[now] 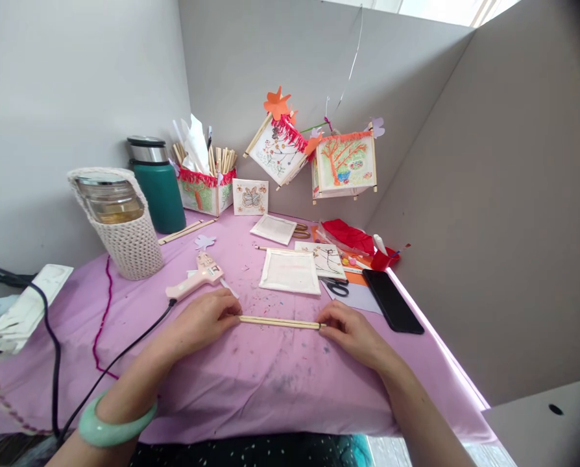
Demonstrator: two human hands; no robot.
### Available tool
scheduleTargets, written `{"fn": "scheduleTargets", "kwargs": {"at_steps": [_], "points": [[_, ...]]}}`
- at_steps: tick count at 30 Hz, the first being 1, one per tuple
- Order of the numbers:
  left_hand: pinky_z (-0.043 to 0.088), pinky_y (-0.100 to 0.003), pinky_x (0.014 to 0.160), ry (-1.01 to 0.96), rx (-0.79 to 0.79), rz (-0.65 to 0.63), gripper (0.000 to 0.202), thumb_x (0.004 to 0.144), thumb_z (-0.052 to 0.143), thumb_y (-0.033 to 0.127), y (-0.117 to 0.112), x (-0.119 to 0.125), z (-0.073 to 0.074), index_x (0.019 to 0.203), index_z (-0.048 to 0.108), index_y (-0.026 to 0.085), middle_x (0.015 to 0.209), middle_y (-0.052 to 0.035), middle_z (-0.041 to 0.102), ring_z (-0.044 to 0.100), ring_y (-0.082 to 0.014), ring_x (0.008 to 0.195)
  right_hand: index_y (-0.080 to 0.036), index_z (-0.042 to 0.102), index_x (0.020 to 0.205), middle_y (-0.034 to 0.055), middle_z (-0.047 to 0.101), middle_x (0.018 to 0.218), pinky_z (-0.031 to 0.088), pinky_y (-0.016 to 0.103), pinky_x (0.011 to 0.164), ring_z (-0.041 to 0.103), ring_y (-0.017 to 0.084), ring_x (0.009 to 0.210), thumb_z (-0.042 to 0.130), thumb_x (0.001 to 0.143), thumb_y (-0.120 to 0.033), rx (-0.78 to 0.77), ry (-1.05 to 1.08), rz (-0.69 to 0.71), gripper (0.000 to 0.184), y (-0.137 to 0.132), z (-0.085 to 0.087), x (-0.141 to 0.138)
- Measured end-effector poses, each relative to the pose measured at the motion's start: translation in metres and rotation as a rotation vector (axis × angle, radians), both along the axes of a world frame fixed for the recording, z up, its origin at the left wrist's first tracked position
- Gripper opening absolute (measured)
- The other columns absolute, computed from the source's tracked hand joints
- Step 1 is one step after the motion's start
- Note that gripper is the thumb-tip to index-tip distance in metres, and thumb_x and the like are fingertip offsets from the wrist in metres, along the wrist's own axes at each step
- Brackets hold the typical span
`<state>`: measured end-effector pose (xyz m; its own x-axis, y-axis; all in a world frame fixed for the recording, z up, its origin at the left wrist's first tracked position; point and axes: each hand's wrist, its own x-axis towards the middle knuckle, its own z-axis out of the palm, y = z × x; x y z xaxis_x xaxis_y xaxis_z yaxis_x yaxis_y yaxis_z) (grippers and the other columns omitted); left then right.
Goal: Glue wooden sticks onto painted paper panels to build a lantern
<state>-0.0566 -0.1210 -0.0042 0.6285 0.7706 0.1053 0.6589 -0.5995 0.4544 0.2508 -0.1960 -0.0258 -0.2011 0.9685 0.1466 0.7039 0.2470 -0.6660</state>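
the left hand point(212, 318) is nearly closed, thumb and fingertips pinching the left end of two sticks point(280, 322). the right hand point(351, 331) is nearly closed too, gripping their right end, thumb on the near side and fingers curled over from beyond; in both, some fingertips are hidden. the sticks lie side by side between the hands, roughly parallel to the front edge of the desk point(270, 383) and midway between its left and right edges. whether they touch the cloth or sit just above it cannot be told.

a bangle point(117, 421) circles the left wrist. just beyond the left hand lies a glue gun point(197, 277), its cord point(141, 334) running toward the desk's front left corner. a white panel point(290, 272) lies flat beyond the sticks, with scissors point(337, 287) beside it, past the right hand. a phone point(392, 301) lies near the right edge; a jar point(134, 250) in a knitted sleeve stands toward the left edge.
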Motion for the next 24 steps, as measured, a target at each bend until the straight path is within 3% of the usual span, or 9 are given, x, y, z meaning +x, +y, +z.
{"fn": "scheduleTargets", "kwargs": {"at_steps": [5, 9, 12, 15, 20, 24], "points": [[0.039, -0.027, 0.069, -0.023, 0.067, 0.036, 0.015, 0.081, 0.050, 0.024, 0.001, 0.004, -0.004, 0.078, 0.063, 0.018, 0.081, -0.0025, 0.062, 0.055, -0.0154, 0.076, -0.021, 0.061, 0.081, 0.0021, 0.057, 0.087, 0.042, 0.028, 0.072, 0.054, 0.015, 0.080, 0.053, 0.082, -0.019, 0.063, -0.018, -0.003, 0.008, 0.001, -0.001, -0.004], [0.041, -0.027, 0.070, -0.052, 0.127, 0.055, 0.016, 0.082, 0.052, 0.030, 0.002, 0.001, -0.003, 0.084, 0.064, 0.020, 0.084, -0.0022, 0.062, 0.056, -0.0152, 0.076, -0.021, 0.060, 0.087, 0.0018, 0.057, 0.085, 0.042, 0.028, 0.066, 0.053, 0.015, 0.072, 0.055, 0.082, -0.026, 0.056, -0.063, -0.016, 0.009, 0.000, -0.003, -0.005], [0.042, -0.029, 0.076, -0.105, 0.327, 0.311, 0.022, 0.085, 0.048, 0.034, 0.007, -0.011, 0.000, 0.093, 0.063, 0.019, 0.094, -0.0052, 0.062, 0.056, -0.0183, 0.086, -0.022, 0.058, 0.099, 0.0021, 0.058, 0.084, 0.042, 0.028, 0.063, 0.053, 0.015, 0.068, 0.053, 0.083, -0.034, 0.044, -0.036, -0.075, 0.020, 0.000, -0.003, -0.005], [0.041, -0.036, 0.083, 0.070, 0.454, 0.597, 0.031, 0.082, 0.050, 0.036, 0.016, -0.025, 0.000, 0.103, 0.059, 0.015, 0.102, -0.0119, 0.060, 0.054, -0.0264, 0.098, -0.022, 0.057, 0.098, 0.0031, 0.060, 0.084, 0.043, 0.030, 0.066, 0.055, 0.017, 0.071, 0.047, 0.087, -0.040, 0.051, -0.028, -0.116, 0.023, 0.001, -0.002, -0.005], [0.043, -0.040, 0.080, 0.388, 0.306, 0.635, 0.033, 0.082, 0.045, 0.029, 0.032, -0.034, -0.009, 0.109, 0.054, 0.012, 0.102, -0.0163, 0.059, 0.055, -0.0304, 0.098, -0.022, 0.060, 0.092, 0.0027, 0.061, 0.083, 0.043, 0.030, 0.066, 0.056, 0.017, 0.072, 0.046, 0.087, -0.040, 0.062, -0.061, -0.131, 0.023, 0.002, -0.001, -0.006], [0.043, -0.039, 0.080, 0.353, 0.264, 0.628, 0.034, 0.083, 0.039, 0.022, 0.039, -0.036, -0.007, 0.113, 0.051, 0.010, 0.101, -0.0183, 0.061, 0.057, -0.0292, 0.097, -0.022, 0.061, 0.090, 0.0031, 0.062, 0.085, 0.043, 0.029, 0.069, 0.057, 0.017, 0.075, 0.045, 0.087, -0.037, 0.069, -0.059, -0.120, 0.023, 0.002, -0.001, -0.006]]}}
